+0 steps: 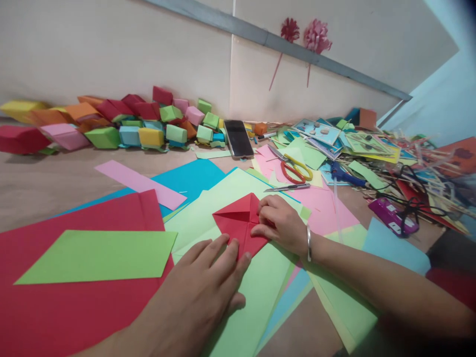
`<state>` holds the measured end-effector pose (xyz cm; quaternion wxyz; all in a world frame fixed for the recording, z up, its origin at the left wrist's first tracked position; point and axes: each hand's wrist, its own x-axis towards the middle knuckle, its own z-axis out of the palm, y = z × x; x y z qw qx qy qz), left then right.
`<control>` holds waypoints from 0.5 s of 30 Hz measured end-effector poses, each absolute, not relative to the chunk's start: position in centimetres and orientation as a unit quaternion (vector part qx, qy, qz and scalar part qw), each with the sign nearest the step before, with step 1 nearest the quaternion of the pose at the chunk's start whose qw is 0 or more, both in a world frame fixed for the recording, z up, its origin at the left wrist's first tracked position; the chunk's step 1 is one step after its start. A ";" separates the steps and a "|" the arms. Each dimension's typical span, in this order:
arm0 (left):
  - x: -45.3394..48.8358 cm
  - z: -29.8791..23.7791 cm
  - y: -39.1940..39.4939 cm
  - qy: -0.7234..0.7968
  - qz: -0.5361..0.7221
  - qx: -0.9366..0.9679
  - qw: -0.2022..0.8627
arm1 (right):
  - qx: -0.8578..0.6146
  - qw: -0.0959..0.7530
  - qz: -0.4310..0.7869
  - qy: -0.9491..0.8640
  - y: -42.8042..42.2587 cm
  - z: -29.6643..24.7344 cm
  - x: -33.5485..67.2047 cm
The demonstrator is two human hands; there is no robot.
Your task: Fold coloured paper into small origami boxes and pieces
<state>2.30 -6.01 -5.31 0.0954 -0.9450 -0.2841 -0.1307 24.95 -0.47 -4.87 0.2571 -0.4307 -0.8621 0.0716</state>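
Note:
A folded red paper square (238,225) lies on light green sheets (201,215), with creases meeting near its middle and its upper flap slightly raised. My left hand (211,275) rests flat on its lower left edge, fingers stretched out. At the right side, my right hand (280,223) has its fingers curled, pinching a flap of the red paper between thumb and fingers. A silver bangle (309,243) circles my right wrist. Just beyond that hand lie a craft knife (287,188) and scissors (293,168) with red and yellow handles.
Folded paper boxes (150,136) in several colours line the wall beside a phone (238,139). A green strip (100,255) lies on a large red sheet (74,317). On the right are a glue gun (345,174), a purple power strip (394,216) with black cable, and piled paper scraps.

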 end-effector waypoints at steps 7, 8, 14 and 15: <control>2.4 -5.9 -6.0 -0.304 -0.131 -0.939 0.087 | -0.461 0.253 0.101 -0.845 -0.4 -4.7 24.8; 2.4 -5.8 -6.0 -0.301 -0.132 -0.940 0.088 | -0.462 0.254 0.105 -0.843 -0.4 -4.7 24.8; 2.4 -4.5 -5.9 -0.294 -0.144 -0.942 0.067 | -0.452 0.253 0.101 -0.849 -0.2 -5.2 24.9; 2.4 -4.3 -5.9 -0.300 -0.150 -0.940 0.057 | -0.451 0.252 0.099 -0.851 -0.2 -5.2 24.9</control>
